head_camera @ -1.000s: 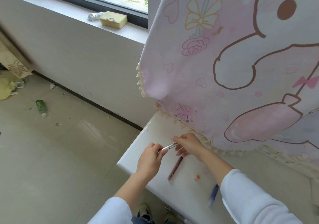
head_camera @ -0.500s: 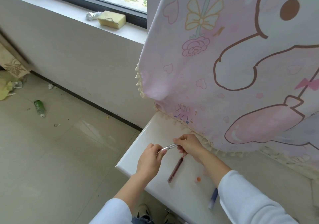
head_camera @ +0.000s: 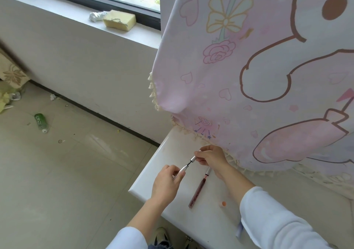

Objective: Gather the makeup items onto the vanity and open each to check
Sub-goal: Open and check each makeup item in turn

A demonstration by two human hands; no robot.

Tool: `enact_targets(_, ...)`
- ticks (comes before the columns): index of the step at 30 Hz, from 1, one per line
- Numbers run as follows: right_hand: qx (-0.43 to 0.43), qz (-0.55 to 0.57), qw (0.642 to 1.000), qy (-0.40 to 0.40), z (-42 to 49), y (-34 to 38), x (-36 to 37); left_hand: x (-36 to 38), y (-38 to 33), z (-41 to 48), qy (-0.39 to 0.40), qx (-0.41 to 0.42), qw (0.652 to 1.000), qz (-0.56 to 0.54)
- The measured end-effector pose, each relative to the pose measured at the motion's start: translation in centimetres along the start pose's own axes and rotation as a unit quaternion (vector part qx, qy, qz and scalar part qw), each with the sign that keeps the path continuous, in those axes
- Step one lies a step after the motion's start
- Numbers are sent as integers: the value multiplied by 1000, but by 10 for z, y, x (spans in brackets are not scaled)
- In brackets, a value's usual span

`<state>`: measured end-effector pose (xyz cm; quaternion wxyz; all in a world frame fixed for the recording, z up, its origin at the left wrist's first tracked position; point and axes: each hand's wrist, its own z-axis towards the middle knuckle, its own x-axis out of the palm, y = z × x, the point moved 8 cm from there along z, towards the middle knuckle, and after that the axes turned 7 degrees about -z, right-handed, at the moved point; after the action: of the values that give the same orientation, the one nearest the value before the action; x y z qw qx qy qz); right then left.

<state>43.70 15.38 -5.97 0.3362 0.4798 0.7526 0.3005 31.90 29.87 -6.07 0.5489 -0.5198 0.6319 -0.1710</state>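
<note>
**Item 1. Silver makeup pen** (head_camera: 183, 169). Held in the air just above the near-left corner of the white counter (head_camera: 172, 145). The left hand (head_camera: 165, 183) pinches the barrel between thumb and curled fingers. The right hand (head_camera: 210, 156) pinches the cap (head_camera: 193, 159) the same way. Cap and barrel stand slightly apart, with a thin dark stem showing between them.

**Item 2. Lip gloss tube** (head_camera: 197, 191). Dark red with a silver top. It lies flat on the counter, close under the right wrist, with its top end pointing toward the cloth.

**Item 3. Small orange round piece** (head_camera: 223, 203). On the counter near the right forearm, apart from the tube.

**Item 4. Blue-and-white object** (head_camera: 239, 229). At the near edge of the counter, mostly hidden by the white right sleeve (head_camera: 272, 216). What it is cannot be told.

**Item 5. Pink cloth** (head_camera: 249, 76). Cartoon print with a cream tassel fringe. It hangs across the back of the counter, and its hem lies on the surface right behind the right hand. It screens everything beyond it.

**Item 6. Window sill** (head_camera: 57, 7). It carries a yellow sponge (head_camera: 119, 20) with crumpled white paper (head_camera: 96, 16) just beside it.

**Item 7. Floor** (head_camera: 76, 172). A green bottle (head_camera: 40, 122) lies on its side, well apart from the counter, with small scraps scattered near the wall. Shoes (head_camera: 161, 235) show below the counter edge.
</note>
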Motion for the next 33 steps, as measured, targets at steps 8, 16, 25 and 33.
enact_targets(8, 14, -64, 998, -18, 28, -4, 8, 7, 13, 20, 16, -32, 999, 18)
enact_targets(16, 29, -177, 982, -53, 46, -17, 8, 29, 18, 37, 67, -58, 992, 88)
enact_targets(25, 16, -274, 961, -45, 53, -27, 16, 36, 23, 43, 77, -56, 990, 105)
enact_targets(33, 14, -272, 961, -41, 44, -25, 7, 22, 21, 46, 68, -36, 988, 133)
